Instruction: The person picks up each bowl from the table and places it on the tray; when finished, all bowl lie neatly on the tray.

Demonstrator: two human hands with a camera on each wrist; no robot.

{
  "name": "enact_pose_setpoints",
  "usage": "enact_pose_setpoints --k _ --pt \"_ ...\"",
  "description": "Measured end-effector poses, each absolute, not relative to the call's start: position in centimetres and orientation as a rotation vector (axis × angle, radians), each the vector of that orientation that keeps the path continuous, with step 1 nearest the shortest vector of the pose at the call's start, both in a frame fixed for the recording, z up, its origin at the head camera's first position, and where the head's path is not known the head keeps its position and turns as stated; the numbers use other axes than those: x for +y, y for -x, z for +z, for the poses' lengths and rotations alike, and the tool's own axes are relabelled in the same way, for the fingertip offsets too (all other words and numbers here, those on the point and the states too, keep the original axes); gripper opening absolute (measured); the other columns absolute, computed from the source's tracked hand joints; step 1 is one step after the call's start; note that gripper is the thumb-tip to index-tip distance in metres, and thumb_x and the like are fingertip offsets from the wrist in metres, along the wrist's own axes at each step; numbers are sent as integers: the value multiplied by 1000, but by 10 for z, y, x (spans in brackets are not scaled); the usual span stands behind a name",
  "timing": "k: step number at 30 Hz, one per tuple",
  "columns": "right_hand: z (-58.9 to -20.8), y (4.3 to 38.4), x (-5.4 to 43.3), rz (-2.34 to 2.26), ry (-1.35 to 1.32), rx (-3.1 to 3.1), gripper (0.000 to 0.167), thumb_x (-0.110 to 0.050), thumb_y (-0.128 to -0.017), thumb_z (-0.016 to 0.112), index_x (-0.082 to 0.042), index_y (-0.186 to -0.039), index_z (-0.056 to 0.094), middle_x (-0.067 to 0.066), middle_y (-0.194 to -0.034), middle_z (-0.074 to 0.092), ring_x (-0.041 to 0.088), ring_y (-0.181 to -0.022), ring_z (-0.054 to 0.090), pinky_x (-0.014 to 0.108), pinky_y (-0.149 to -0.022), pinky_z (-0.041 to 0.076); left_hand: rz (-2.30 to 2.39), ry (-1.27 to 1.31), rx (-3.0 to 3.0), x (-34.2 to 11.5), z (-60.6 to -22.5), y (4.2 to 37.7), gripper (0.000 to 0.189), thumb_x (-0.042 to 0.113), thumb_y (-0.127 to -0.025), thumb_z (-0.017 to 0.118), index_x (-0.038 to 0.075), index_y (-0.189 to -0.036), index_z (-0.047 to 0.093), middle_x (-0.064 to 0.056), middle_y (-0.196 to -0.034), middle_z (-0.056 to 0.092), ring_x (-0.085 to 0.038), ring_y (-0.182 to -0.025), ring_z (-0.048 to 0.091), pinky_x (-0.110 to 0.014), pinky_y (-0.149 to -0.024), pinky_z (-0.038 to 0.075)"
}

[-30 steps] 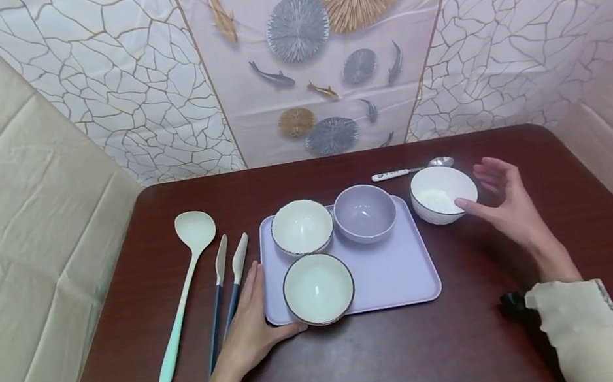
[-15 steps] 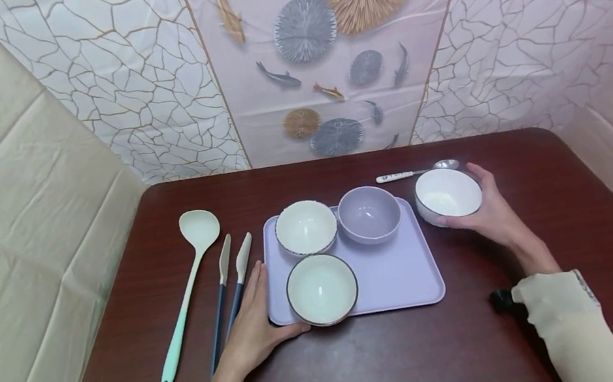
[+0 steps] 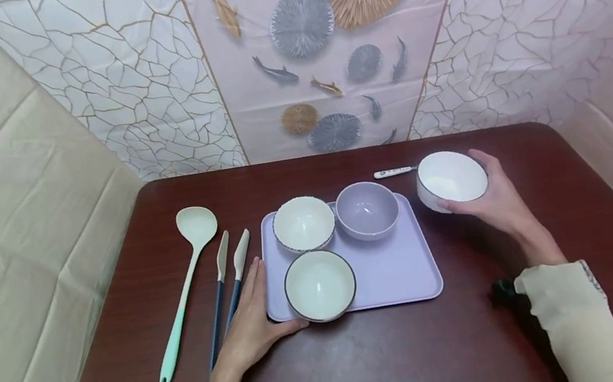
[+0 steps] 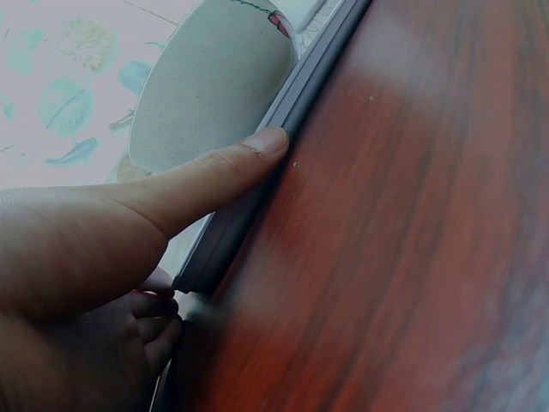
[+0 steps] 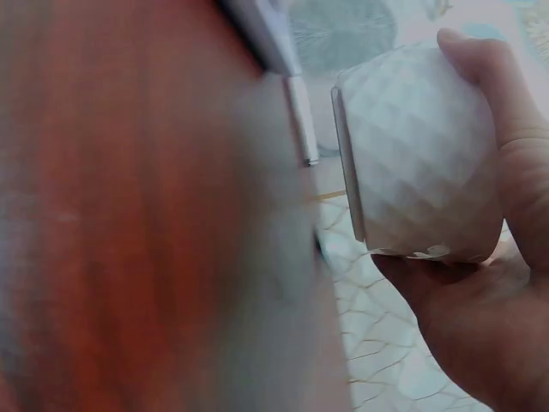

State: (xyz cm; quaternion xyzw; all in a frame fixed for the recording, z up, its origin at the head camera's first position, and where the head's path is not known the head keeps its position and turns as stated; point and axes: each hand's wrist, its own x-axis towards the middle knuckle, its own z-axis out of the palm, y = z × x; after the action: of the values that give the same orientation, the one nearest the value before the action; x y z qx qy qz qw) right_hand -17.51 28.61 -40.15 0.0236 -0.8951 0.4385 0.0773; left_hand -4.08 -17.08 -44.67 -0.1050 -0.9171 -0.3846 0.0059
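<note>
In the head view my right hand (image 3: 505,204) grips a white bowl (image 3: 451,177) at its right side, thumb toward the near wall and fingers behind. The right wrist view shows its diamond-patterned outer wall (image 5: 429,154) and a gap between it and the table. My left hand (image 3: 248,325) rests at the near left corner of a lilac tray (image 3: 396,276), fingers straight along the left side, thumb against the front edge. On the tray sit a dark-rimmed white bowl (image 3: 320,284) near that thumb, a white bowl (image 3: 303,223) behind it, and a purple bowl (image 3: 367,209).
Behind the held bowl lies a spoon, only its patterned handle (image 3: 394,172) showing in the head view. Left of the tray are two blue-handled knives (image 3: 219,290) and a long ladle (image 3: 185,295) with a mint handle. A patterned cloth (image 3: 328,95) hangs behind the table.
My right hand has closed round the white bowl and raised it from the table, so it now covers the spoon's head. My left hand stays at the tray corner.
</note>
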Motion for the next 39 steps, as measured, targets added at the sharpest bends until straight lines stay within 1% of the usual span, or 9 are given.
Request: enact_pose_setpoints --k 7,13,16,21,25,27,33,36,39 --pt "-385 169 284 1303 -93 -2693 117 -28 -67 92 -11 -156 18 18 -152 31 33 -127 37 53 -102 31 -1210 326 -2882 -171 -447 41 130 45 -64 91 0 -156 10 -15 -162 9 -28 -146 15 -50 -109 28" --pt "-376 151 273 1304 -239 -2682 115 -21 -65 94 -13 -155 23 13 -149 37 27 -124 41 21 -97 33 -1215 315 -2888 -170 -447 40 130 44 -64 91 0 -156 10 -15 -162 9 -28 -146 15 -50 -109 29" --pt "-373 138 267 1327 -343 -2668 115 -15 -62 95 -16 -153 26 9 -147 40 21 -121 43 13 -91 33 -1210 322 -2884 -170 -447 40 130 44 -64 91 -1 -156 11 -16 -162 9 -29 -146 15 -50 -108 29" --pt "-364 111 253 1360 -444 -2682 118 -7 -57 96 -15 -153 28 10 -145 40 13 -115 44 10 -89 33 -1202 341 -2868 -170 -446 41 129 42 -65 91 -2 -155 11 -18 -161 10 -30 -146 15 -51 -109 28" --pt "-353 94 235 1416 -528 -2674 117 1 -55 94 -4 -151 28 17 -144 38 16 -114 45 11 -90 33 -1194 340 -2867 -170 -445 41 128 42 -65 91 -3 -155 11 -18 -161 10 -30 -146 15 -51 -109 28" --pt "-352 88 228 1451 -571 -2665 117 2 -54 94 -4 -150 28 15 -145 38 17 -116 44 11 -92 34 -1194 332 -2877 -171 -445 41 129 42 -65 91 -2 -155 11 -17 -161 10 -29 -146 15 -50 -108 29" --pt "-377 83 216 1558 -718 -2658 124 -11 -52 99 -17 -152 26 4 -144 40 14 -121 44 14 -97 34 -1204 321 -2888 -171 -444 41 129 44 -65 91 0 -156 10 -15 -162 9 -27 -146 14 -49 -109 28" --pt "-385 80 206 1559 -783 -2657 124 -15 -51 99 -15 -151 27 4 -143 42 16 -122 44 15 -98 34 -1203 325 -2887 -170 -444 41 129 46 -66 90 0 -156 10 -15 -162 9 -26 -146 13 -49 -110 27" --pt "-382 74 195 1560 -820 -2658 123 -12 -50 99 -8 -149 27 9 -142 43 22 -121 45 16 -98 34 -1203 331 -2888 -170 -444 41 129 46 -66 90 0 -156 10 -15 -162 9 -26 -146 13 -48 -110 27"
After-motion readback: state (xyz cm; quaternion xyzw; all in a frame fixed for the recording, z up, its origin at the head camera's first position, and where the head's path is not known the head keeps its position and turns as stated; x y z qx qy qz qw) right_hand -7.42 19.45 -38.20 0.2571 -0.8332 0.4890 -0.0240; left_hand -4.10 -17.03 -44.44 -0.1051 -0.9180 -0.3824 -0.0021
